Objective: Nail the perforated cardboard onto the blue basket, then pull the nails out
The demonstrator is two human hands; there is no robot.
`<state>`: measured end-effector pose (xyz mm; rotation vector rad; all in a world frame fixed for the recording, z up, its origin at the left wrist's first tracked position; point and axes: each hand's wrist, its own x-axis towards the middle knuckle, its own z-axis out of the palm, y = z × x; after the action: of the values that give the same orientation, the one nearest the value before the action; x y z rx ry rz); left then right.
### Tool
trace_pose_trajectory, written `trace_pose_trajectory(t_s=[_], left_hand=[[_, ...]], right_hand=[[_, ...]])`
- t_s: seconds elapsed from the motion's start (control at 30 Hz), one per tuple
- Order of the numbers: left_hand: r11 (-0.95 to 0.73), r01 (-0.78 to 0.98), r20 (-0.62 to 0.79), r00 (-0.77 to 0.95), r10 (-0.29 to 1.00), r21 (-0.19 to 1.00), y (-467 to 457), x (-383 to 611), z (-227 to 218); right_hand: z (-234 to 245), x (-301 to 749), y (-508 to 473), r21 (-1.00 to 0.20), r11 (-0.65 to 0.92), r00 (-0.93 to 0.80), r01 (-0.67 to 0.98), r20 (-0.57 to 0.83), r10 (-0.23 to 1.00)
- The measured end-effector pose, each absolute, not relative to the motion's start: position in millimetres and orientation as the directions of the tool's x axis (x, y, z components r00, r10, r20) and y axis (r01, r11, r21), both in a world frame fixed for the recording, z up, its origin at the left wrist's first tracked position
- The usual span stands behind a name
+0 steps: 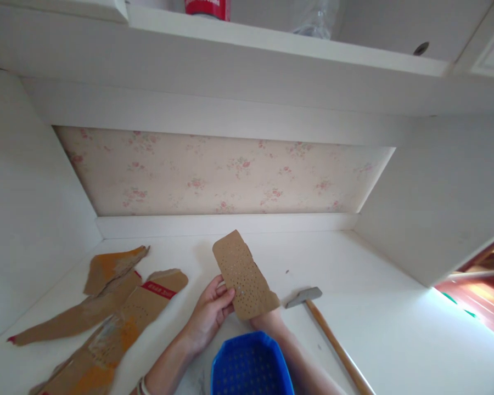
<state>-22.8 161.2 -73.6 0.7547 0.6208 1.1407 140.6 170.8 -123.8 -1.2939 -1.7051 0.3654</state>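
Note:
Both hands hold up a piece of brown cardboard [243, 276] punched with many small holes, above a white desk top [379, 307]. My left hand [209, 314] grips its lower left edge, thumb on the front. My right hand [267, 320] is almost wholly hidden behind the cardboard's lower right corner; only the wrist shows. A blue perforated basket [250, 366] sits just below the hands at the near edge.
Torn cardboard scraps [107, 307] lie on the left of the desk. A hammer [313, 312] with a wooden handle lies to the right of my hands. A floral back panel [222, 175] and white side walls close in the desk; a shelf runs overhead.

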Motion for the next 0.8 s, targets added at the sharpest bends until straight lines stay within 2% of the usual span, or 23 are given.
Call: trace_pose_trajectory(t_s=[0.17,0.43,0.57,0.7,0.8], left_hand=[[0.215,-0.546,-0.059,0.290,0.955,0.810,161,-21,-75],[0.196,-0.385,-0.144,0.160,0.976,0.902,160,-20,-75],[0.180,-0.416,-0.123,0.162,0.979,0.891,161,-20,-77],[0.067,-0.519,-0.052,0.043,0.998,0.852,166,-23,-78],[-0.063,-0.508,0.008,-0.109,0.994,0.859,171,-26,-79]], right_hand=[[-119,143,169,-0.751,0.400,-0.028,0.525,0.454,0.890],[-116,142,167,-0.794,0.394,-0.020,0.463,0.435,0.900],[-117,142,168,-0.781,0.422,-0.017,0.461,0.468,0.884],[-106,143,169,-0.740,0.485,-0.023,0.465,0.538,0.843],[-98,144,168,-0.754,0.474,0.083,0.456,0.566,0.820]])
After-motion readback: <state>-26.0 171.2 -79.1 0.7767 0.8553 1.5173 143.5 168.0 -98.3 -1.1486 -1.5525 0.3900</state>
